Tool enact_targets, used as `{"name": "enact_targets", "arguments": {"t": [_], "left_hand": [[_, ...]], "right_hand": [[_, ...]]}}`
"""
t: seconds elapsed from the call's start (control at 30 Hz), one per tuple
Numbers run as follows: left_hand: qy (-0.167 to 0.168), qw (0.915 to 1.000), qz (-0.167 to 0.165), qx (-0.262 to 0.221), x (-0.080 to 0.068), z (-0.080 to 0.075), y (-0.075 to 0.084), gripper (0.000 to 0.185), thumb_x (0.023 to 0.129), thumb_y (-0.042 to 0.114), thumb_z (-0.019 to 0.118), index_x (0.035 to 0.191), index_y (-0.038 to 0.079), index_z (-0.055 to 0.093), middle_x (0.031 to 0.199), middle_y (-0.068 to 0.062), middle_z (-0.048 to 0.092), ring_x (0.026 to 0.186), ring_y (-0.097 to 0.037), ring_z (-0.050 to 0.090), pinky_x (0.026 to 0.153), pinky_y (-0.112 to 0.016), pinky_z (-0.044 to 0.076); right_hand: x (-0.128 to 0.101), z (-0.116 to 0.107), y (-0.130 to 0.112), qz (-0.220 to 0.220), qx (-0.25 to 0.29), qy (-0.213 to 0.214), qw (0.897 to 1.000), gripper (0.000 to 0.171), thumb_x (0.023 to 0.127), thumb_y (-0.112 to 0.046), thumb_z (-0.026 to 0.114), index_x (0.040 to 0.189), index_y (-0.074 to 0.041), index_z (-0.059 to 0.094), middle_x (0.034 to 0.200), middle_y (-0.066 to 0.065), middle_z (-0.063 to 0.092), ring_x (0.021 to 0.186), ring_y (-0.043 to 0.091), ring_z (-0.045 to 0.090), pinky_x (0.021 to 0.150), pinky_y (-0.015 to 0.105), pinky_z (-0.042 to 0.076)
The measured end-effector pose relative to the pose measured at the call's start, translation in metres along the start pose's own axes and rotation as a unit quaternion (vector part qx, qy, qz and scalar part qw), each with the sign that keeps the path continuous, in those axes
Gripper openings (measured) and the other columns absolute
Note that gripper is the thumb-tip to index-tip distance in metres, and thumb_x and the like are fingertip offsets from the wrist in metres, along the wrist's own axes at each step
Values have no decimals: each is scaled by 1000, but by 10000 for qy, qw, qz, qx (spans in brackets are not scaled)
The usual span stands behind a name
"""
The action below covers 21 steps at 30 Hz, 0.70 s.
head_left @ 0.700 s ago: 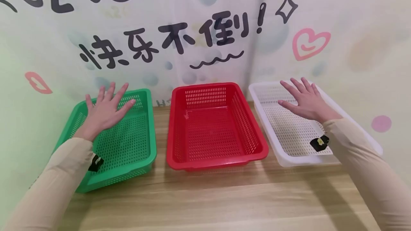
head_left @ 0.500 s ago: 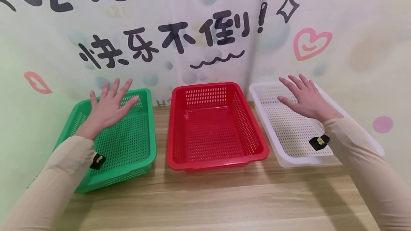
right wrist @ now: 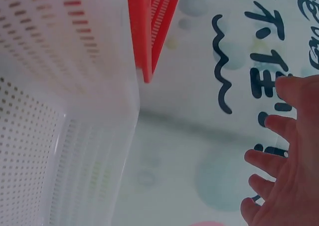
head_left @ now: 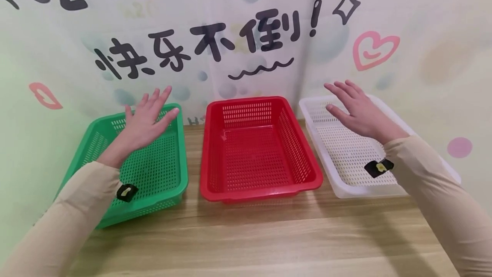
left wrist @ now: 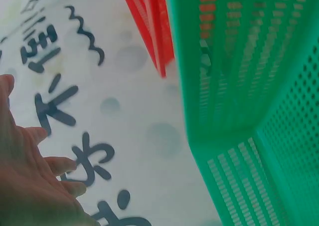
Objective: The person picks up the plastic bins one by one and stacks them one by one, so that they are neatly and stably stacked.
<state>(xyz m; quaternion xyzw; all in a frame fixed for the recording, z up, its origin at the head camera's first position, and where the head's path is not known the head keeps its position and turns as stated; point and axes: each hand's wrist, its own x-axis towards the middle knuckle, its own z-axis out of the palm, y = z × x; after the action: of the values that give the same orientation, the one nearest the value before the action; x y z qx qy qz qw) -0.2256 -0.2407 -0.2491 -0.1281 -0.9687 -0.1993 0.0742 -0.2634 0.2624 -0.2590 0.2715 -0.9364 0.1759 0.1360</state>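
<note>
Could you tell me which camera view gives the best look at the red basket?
The head view: it shows the whole red basket, rim, perforated walls and floor, standing on the table between the green and white ones. The left wrist view shows only a red edge beyond the green basket; the right wrist view only a corner.

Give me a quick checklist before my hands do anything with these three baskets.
1. Left hand holds nothing, fingers spread over the green basket: ok.
2. Right hand holds nothing, over the white basket: ok.
3. Red basket has nothing in it: ok.
4. Baskets sit side by side on the wooden table: ok.
5. Hands touching the baskets: cannot tell.
</note>
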Motion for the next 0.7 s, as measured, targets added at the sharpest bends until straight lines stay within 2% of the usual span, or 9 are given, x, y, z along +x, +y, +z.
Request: {"name": "enact_targets", "arguments": {"t": [0.2,0.4,0.7], "left_hand": [[-43,9996,167,-222,-7,8,14,73,99,57,32,157,20,6,159,-20,3,142,-45,-4,100,-72,-14],[-217,9971,278,-670,-13,18,22,72,100,55,32,157,18,5,159,-20,4,142,-46,0,101,-73,-9],[-255,9924,524,-1083,-19,35,31,69,102,44,40,156,13,9,160,-13,9,145,-32,4,110,-62,12]], "right_hand": [[0,6,-15,-3,181,-106,9998,60,97,-26,55,150,-7,32,149,28,27,142,44,11,110,63,12],[-5,12,-28,140,301,-159,9993,59,99,-29,54,150,-10,33,149,25,28,143,40,10,109,64,16],[-13,21,-45,360,600,-319,9970,58,100,-34,50,150,-10,32,150,20,29,142,39,13,106,65,21]]}}
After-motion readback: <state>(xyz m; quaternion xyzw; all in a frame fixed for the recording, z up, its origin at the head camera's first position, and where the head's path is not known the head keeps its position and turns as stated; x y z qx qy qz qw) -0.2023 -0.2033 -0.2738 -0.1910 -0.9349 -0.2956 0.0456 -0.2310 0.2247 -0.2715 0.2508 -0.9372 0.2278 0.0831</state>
